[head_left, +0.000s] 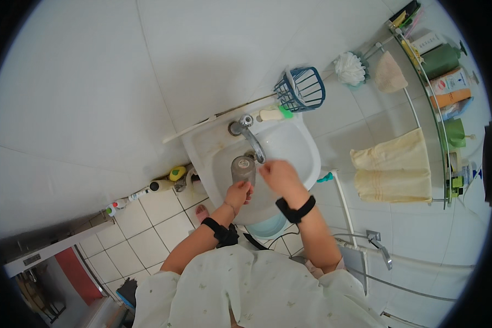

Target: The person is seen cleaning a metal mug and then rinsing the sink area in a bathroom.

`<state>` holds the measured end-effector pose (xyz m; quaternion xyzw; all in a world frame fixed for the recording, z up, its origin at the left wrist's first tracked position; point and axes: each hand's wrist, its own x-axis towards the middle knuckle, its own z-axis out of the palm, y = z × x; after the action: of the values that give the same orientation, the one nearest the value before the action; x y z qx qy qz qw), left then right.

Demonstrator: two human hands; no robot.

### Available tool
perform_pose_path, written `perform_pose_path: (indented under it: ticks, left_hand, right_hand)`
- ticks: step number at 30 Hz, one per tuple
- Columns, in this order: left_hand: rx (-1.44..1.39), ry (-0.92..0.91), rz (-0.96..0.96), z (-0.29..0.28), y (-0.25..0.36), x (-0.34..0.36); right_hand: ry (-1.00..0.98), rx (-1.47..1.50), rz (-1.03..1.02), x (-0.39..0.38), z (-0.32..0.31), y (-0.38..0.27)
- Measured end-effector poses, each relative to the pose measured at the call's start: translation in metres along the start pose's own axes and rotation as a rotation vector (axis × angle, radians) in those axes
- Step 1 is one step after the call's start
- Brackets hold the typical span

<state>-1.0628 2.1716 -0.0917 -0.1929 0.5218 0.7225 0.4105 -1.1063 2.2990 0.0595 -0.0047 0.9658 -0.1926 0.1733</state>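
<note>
My left hand [239, 193] is wrapped round the lower part of a see-through greyish cylindrical container [242, 170], tilted over the basin of the white sink [310, 158]. Just beyond it, the chrome faucet [252, 143] reaches its spout over the bowl. Beside the spout and right of the container, my right hand [280, 176] has its fingers curled in. It is slightly blurred, and whatever the fingers may hold is hidden. Black bands circle both wrists.
A bar of soap [270, 115] and a blue plastic basket [300, 90] sit at the sink's back right. On the right wall are a yellow towel [393, 168] and a glass shelf of bottles. Several bottles stand on the floor at left. Below the sink is a light blue basin [265, 227].
</note>
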Motion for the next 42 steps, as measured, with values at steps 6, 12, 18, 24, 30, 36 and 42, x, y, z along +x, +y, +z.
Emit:
perform_pose_path:
  ticks: [6,12,18,24,30,36,42]
  left_hand:
    - [0.192,-0.002,0.182,0.005,-0.016,-0.001]
    - [0.270,-0.009,0.279,-0.010,-0.021,-0.013]
    - [0.273,-0.034,0.325,-0.011,-0.014,-0.020]
    - [0.336,-0.077,0.279,-0.007,-0.020,-0.024]
    - [0.295,-0.065,0.369,-0.022,-0.028,-0.022]
    - [0.381,-0.072,0.385,-0.026,-0.028,-0.025]
    - [0.466,-0.003,0.388,-0.026,-0.023,-0.049]
  right_hand:
    - [0.486,0.057,-0.363,0.081,-0.021,-0.015]
    - [0.354,-0.090,-0.259,0.119,0.000,-0.025]
    - [0.373,-0.040,-0.114,0.118,-0.001,-0.033]
    - [0.463,0.237,-0.010,0.063,-0.013,-0.010]
    - [0.348,0.430,0.032,-0.042,-0.038,0.033]
    - [0.417,0.170,0.235,-0.146,0.007,0.126]
    - [0.370,0.458,0.370,-0.214,0.028,0.143]
